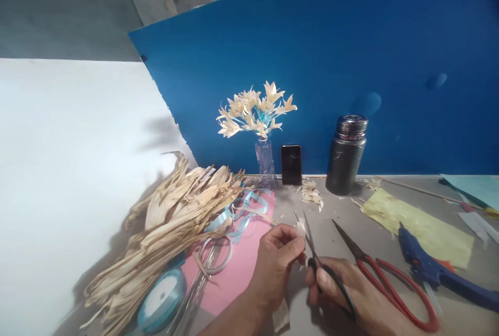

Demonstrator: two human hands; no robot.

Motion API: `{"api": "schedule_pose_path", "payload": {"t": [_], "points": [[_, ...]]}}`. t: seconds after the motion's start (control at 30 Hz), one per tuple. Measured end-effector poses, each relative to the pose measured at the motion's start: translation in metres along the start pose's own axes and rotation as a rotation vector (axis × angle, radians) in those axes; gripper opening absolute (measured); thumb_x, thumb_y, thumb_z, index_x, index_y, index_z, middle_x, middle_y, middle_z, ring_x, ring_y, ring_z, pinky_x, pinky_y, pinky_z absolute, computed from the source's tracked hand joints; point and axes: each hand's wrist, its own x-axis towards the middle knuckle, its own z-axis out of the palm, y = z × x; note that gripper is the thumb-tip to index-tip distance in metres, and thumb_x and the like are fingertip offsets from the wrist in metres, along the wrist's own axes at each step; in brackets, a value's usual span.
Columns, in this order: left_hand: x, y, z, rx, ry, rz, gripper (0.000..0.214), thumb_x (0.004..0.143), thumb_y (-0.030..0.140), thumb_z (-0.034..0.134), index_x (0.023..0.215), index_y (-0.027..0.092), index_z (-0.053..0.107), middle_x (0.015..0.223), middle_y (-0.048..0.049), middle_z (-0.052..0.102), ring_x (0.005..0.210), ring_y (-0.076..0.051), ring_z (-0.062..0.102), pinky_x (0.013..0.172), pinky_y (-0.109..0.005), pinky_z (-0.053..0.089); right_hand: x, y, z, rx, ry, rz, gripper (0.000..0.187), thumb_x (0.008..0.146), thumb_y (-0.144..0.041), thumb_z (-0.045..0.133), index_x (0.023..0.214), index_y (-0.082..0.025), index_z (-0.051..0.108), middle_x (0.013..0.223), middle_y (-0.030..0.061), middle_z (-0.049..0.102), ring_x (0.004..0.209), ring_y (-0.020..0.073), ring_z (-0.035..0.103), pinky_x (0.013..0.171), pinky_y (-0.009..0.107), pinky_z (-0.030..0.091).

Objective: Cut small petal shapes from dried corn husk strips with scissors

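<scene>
- Your left hand [278, 253] pinches a pale strip [300, 227] between thumb and forefinger, with no gap showing; the strip rises from your fingertips, just beside the blades. A slack pinch could let it twist and the edge turn out ragged.
- Your right hand [339, 284] is curled around the handles of the black scissors [315, 256], their blades slightly apart and pointing away from you. With your left fingertips this near, a slip while closing could nick them.
- Just right of that hand lie the red-handled scissors [360, 254], blades parted; a sideways sweep could catch your knuckles or wrist.
- Farther right, the glue gun [427, 266] lies by a yellow sheet [413, 221]. I can't tell whether it is hot; if so, brushing the nozzle could burn you.
- To the left, thin wires [202, 279] and loose blue ribbon [249, 211] could snag your sleeve or forearm.
</scene>
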Motion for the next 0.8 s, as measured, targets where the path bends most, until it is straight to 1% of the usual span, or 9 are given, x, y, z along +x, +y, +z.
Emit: {"api": "schedule_pose_path", "payload": {"t": [0.1, 0.17, 0.33, 0.47, 0.7, 0.8], "points": [[-0.001, -0.001, 0.0, -0.009, -0.006, 0.02, 0.027, 0.069, 0.031, 0.085, 0.073, 0.015, 0.064, 0.06, 0.0006, 0.061, 0.055, -0.011, 0.054, 0.061, -0.025, 0.039, 0.002, 0.001, 0.004, -0.019, -0.044, 0.007, 0.074, 0.074, -0.091, 0.04, 0.069, -0.02, 0.061, 0.064, 0.0029, 0.059, 0.058, 0.016, 0.047, 0.055, 0.027, 0.032], [-0.001, -0.002, 0.0, -0.017, -0.012, 0.029, 0.025, 0.07, 0.03, 0.084, 0.074, 0.015, 0.063, 0.059, 0.0005, 0.061, 0.055, -0.011, 0.054, 0.061, -0.025, 0.039, 0.003, 0.003, 0.006, -0.004, -0.054, 0.002, 0.075, 0.074, -0.091, 0.038, 0.066, -0.019, 0.059, 0.061, 0.002, 0.057, 0.056, 0.0149, 0.045, 0.055, 0.027, 0.032], [-0.001, -0.003, -0.001, -0.013, -0.018, 0.038, 0.023, 0.072, 0.028, 0.082, 0.074, 0.015, 0.063, 0.059, 0.0007, 0.061, 0.055, -0.011, 0.053, 0.06, -0.025, 0.037, 0.005, 0.008, 0.009, -0.005, -0.017, -0.018, 0.07, 0.077, -0.087, 0.044, 0.061, -0.02, 0.055, 0.057, -0.0003, 0.052, 0.054, 0.014, 0.043, 0.054, 0.026, 0.031], [-0.001, -0.005, -0.003, 0.007, -0.021, 0.043, 0.022, 0.074, 0.028, 0.081, 0.075, 0.015, 0.063, 0.06, 0.0006, 0.06, 0.056, -0.011, 0.053, 0.061, -0.025, 0.037, 0.006, 0.01, 0.011, -0.003, 0.013, -0.018, 0.067, 0.08, -0.084, 0.044, 0.06, -0.02, 0.052, 0.056, -0.0009, 0.05, 0.054, 0.0138, 0.043, 0.053, 0.026, 0.031], [-0.002, -0.004, -0.001, 0.002, -0.007, 0.024, 0.023, 0.071, 0.026, 0.082, 0.074, 0.016, 0.062, 0.06, 0.0008, 0.061, 0.056, -0.011, 0.054, 0.06, -0.025, 0.037, 0.009, 0.018, 0.012, 0.012, -0.003, -0.022, 0.067, 0.077, -0.085, 0.044, 0.059, -0.021, 0.049, 0.054, -0.002, 0.046, 0.052, 0.0125, 0.039, 0.051, 0.024, 0.03], [-0.003, -0.002, 0.001, -0.003, -0.01, 0.015, 0.023, 0.071, 0.027, 0.081, 0.074, 0.016, 0.061, 0.06, 0.0001, 0.062, 0.056, -0.011, 0.054, 0.061, -0.025, 0.038, 0.01, 0.02, 0.013, 0.031, 0.003, -0.013, 0.066, 0.077, -0.084, 0.047, 0.057, -0.021, 0.048, 0.052, -0.0029, 0.044, 0.05, 0.0116, 0.037, 0.049, 0.024, 0.029]]}}
